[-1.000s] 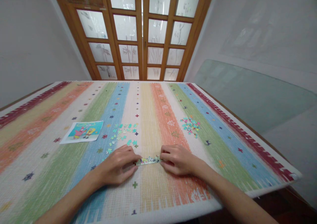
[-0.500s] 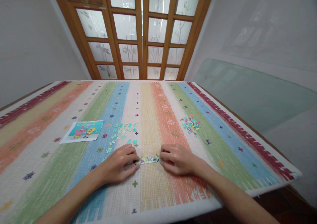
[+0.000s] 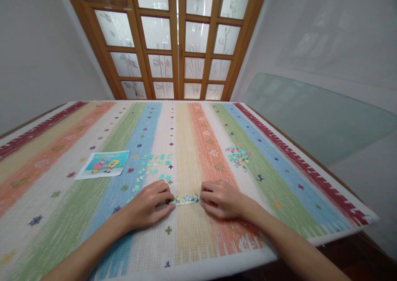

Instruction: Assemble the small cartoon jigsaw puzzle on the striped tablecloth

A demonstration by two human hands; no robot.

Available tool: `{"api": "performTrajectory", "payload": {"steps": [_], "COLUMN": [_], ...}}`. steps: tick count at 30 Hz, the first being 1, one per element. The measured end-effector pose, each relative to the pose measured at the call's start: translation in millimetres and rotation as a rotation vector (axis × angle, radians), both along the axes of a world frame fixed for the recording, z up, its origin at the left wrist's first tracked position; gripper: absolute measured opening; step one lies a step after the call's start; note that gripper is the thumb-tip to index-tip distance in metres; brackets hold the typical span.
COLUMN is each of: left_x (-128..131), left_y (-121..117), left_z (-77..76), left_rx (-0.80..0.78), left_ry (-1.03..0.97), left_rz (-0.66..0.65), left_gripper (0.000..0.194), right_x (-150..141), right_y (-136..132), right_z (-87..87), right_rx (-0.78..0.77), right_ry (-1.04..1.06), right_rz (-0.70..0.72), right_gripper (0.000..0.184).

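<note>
A short joined strip of puzzle pieces (image 3: 187, 199) lies flat on the striped cloth near the table's front edge. My left hand (image 3: 148, 206) pinches its left end, fingers curled. At the strip's right end my right hand (image 3: 219, 198) does the same, fingers bent and pressed on it. Loose turquoise puzzle pieces (image 3: 152, 169) are scattered just beyond my left hand.
A cartoon reference picture (image 3: 104, 164) lies at the left on the striped tablecloth (image 3: 192, 144). A second heap of mixed puzzle pieces (image 3: 238, 155) sits beyond my right hand. Wooden glazed doors stand behind the table; a glass pane leans at the right.
Both hands and the strip have stayed almost in place; the view has shifted very slightly.
</note>
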State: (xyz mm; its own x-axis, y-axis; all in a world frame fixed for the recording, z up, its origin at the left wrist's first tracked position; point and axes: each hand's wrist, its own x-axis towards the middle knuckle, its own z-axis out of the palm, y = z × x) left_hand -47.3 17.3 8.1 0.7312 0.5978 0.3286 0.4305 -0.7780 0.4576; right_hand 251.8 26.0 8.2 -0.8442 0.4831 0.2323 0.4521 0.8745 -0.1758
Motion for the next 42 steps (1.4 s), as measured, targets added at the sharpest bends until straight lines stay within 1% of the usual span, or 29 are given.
{"api": "performTrajectory", "payload": {"steps": [5,13,22,31,39,42], "left_x": [0.2,-1.3,-1.6,-1.9,-1.0,-0.9], "left_y": [0.4,1.5,1.3,2.2,0.5,-0.3], "left_z": [-0.6,-2.6,-0.6,-1.6,0.5,2.0], "left_rx": [-0.005,0.007,0.021,0.031,0.11,0.114], "left_ry": [0.003,-0.003,0.02,0.064,0.081,0.094], "left_rz": [0.008,0.001,-0.001,-0.012,-0.026,-0.028], "left_gripper": [0.013,0.013,0.012,0.012,0.014,0.015], "right_x": [-1.0,-0.4,0.1,-1.9,0.8,1.2], "right_y": [-0.7,0.3,-0.2,-0.8,1.1,1.8], "right_z": [0.4,-2.7,0.7,1.8,0.5,-0.5], "right_rx": [0.033,0.052,0.05,0.035,0.013,0.01], "right_ry": [0.031,0.015,-0.004,0.022,0.031,0.027], "right_rz": [0.012,0.012,0.003,-0.034,-0.031,-0.034], "right_gripper": [0.027,0.026,0.025,0.023,0.022,0.021]}}
